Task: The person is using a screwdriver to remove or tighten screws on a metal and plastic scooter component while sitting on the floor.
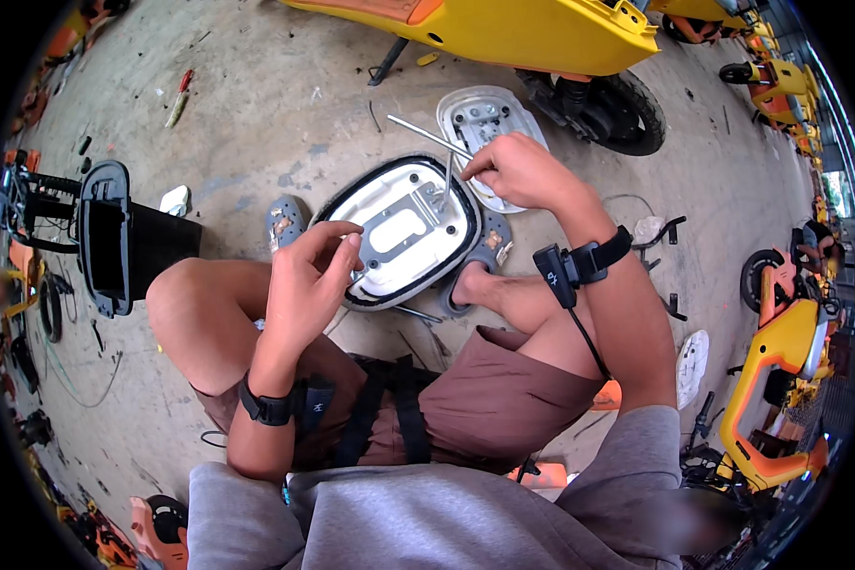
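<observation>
In front of me, between my feet, lies an upturned seat-shaped part [366, 271] with a white pan, a black rim and a grey metal bracket [410, 223]. My right hand [515, 171] is closed around the bar of a T-handle wrench [418, 132]. The wrench's shaft points down to the bracket's right end; whether it sits on a fastener there is too small to tell. Over the left rim hangs my left hand [312, 275], fingers curled and thumb close to the index finger. What it pinches, if anything, cannot be made out.
A second white pan [489, 119] lies just beyond. A black bin-like box [123, 237] stands at left. A yellow vehicle body [532, 33] with a black wheel [627, 114] is at the far side. A red-handled tool [182, 90] lies on the concrete floor.
</observation>
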